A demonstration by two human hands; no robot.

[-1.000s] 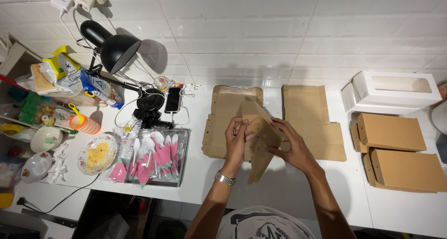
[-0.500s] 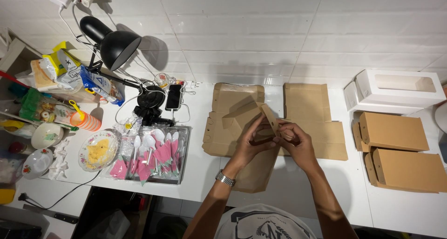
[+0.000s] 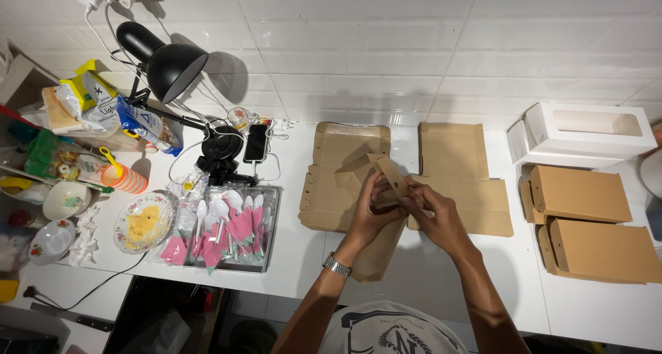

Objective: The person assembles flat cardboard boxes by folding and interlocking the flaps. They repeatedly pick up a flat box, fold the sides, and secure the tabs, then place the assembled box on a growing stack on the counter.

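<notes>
Since the earlier frames both hands had drawn closer together over the middle of the white worktop point(image 3: 441, 285), and the brown cardboard box blank point(image 3: 376, 247) had been turned from hanging loosely below the fingers to being pinched near its upper flap. How far the work had gone had to be judged from what lay around: two folded brown boxes point(image 3: 586, 223) sat finished at the right edge, with a white windowed box point(image 3: 586, 130) behind them against the tiled wall, while two stacks of flat brown blanks point(image 3: 462, 181) waited unfolded just beyond the hands. The blank in hand looked only partly formed, one flap point(image 3: 392, 176) standing up and the long panel drooping toward the person, so most of its folds seemed left to do.

At the left stood a black desk lamp point(image 3: 169, 64), then a metal tray of white plastic spoons and pink napkins point(image 3: 227, 230), snack bags point(image 3: 103, 112), a flowered plate point(image 3: 143, 221), bowls, an orange cup and a phone point(image 3: 256, 143) on charge. None of it crowded the folding spot; only the flat stacks lay close under the wrists.

The left hand point(image 3: 369, 212) had its grip closed on the blank's left side, and the right hand point(image 3: 438, 216) had its fingers closed on the raised flap
</notes>
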